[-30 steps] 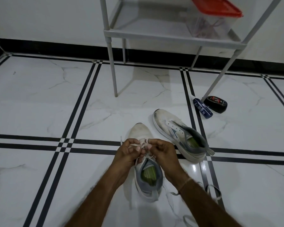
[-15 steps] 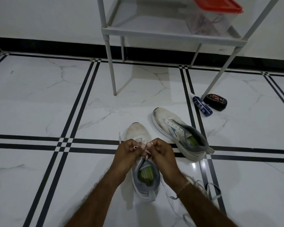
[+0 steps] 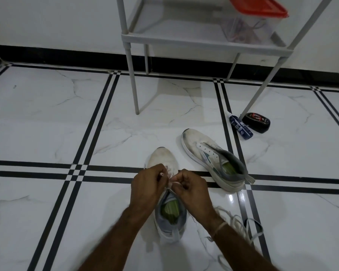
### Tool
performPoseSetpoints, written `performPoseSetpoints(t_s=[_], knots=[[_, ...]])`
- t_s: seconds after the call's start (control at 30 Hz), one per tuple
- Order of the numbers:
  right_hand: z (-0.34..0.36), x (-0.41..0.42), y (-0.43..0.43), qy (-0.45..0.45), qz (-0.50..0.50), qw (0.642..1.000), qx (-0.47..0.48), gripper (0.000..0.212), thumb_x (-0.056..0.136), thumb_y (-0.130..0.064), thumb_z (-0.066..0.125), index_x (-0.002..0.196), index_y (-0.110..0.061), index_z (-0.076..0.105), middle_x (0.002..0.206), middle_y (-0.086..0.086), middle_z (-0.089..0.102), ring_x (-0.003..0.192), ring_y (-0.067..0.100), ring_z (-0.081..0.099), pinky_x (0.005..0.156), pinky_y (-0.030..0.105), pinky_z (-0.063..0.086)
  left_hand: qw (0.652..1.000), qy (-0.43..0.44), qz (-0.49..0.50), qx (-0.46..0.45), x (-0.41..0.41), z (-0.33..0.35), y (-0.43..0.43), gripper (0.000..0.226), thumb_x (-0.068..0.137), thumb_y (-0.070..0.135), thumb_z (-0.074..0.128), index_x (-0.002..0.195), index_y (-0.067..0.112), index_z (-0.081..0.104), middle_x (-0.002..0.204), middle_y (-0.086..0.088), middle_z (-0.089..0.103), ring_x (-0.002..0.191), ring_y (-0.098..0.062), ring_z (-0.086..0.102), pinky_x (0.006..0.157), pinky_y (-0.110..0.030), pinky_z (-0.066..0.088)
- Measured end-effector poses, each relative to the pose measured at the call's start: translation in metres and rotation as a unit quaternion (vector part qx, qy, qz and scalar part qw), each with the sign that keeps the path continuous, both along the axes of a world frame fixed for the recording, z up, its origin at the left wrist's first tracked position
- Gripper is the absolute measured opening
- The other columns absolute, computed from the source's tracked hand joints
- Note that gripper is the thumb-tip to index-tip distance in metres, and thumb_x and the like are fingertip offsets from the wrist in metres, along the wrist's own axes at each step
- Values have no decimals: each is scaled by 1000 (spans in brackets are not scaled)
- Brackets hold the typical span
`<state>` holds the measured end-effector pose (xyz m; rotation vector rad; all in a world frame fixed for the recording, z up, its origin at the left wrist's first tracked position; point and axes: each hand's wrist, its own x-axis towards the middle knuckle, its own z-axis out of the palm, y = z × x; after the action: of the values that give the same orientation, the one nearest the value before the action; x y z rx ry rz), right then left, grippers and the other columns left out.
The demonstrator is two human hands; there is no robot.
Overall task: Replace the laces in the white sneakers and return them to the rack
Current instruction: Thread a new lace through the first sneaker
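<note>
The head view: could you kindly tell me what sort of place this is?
Most likely a home's shoe-storage corner: a polished white tiled floor with black stripes, a grey rack holding a red-lidded box, and two white sneakers on the floor near a blue tube and a black container.

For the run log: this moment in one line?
lacing near white-and-grey sneaker | left hand pinches white lace | right hand pinches same lace | second white sneaker unlaced, on floor

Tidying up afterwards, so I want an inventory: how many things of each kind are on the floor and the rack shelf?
White sneakers: 2
Blue tube: 1
Black shoe-polish case: 1
Red-lidded clear box: 1
Loose lace heap: 1
Lace being threaded: 1
Total: 7
</note>
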<state>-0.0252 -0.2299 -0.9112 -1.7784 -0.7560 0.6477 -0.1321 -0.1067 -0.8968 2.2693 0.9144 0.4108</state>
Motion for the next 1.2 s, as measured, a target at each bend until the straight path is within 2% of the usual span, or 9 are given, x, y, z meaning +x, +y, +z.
performPoseSetpoints(t_s=[0.2,0.3,0.43,0.57,0.7,0.8,0.93,1.1,1.2], knots=[[2,0,-2,-22,-41,999,8,11,88,-14,78,86,-18,68,82,-9,72,79,12,70,72,36,60,988,14,-97,-123,-5,3,17,29,92,41,54,83,26,77,79,7,73,79,-9,61,74,-31,49],[2,-2,-2,-13,-50,998,19,17,87,-20,81,84,-17,65,79,-7,71,75,13,69,66,30,57,896,-4,-4,-444,3,18,13,34,102,40,57,90,15,78,77,-1,73,71,-6,62,69,-23,49],[0,-8,-4,3,-11,1000,28,25,93,-39,71,86,-16,68,79,-1,70,76,21,68,69,42,57,836,-56,91,-539,3,23,3,32,101,32,59,97,5,75,67,4,72,56,1,65,50,-11,47],[13,-6,0,-28,-13,999,23,43,94,-55,64,75,-17,65,69,-2,65,68,19,63,65,36,52,849,-73,91,-515,4,19,6,31,97,34,64,93,7,78,72,0,75,62,-3,69,56,-13,51],[11,0,2,-61,-9,998,6,43,101,-42,60,69,-14,59,62,2,60,62,25,59,61,47,51,869,-65,72,-486,5,16,2,31,97,36,65,90,10,80,79,-5,78,72,-11,68,66,-21,52],[10,6,-6,-60,-6,998,28,29,101,-27,64,76,-15,68,76,-4,67,70,17,65,67,46,56,868,-85,151,-466,1,6,8,31,98,33,64,79,12,76,64,0,69,62,-10,58,54,-20,44],[2,6,-29,68,-27,996,54,22,97,-18,69,76,-10,71,112,2,63,92,22,68,81,42,56,858,-88,227,-453,-12,-15,14,35,100,36,60,80,10,74,68,-3,67,61,-12,55,53,-22,38],[15,5,-13,231,-13,971,65,25,100,-19,60,85,-2,72,92,9,64,82,20,57,79,29,46,953,-18,161,-257,-12,-32,20,46,102,48,53,70,19,70,68,1,72,70,-19,67,65,-32,52],[19,1,-5,345,-23,937,52,35,106,-25,50,81,-6,66,83,10,66,71,19,57,72,28,47,972,73,149,-168,-11,-34,18,49,102,55,42,71,22,60,80,-1,71,83,-27,67,70,-35,48]])
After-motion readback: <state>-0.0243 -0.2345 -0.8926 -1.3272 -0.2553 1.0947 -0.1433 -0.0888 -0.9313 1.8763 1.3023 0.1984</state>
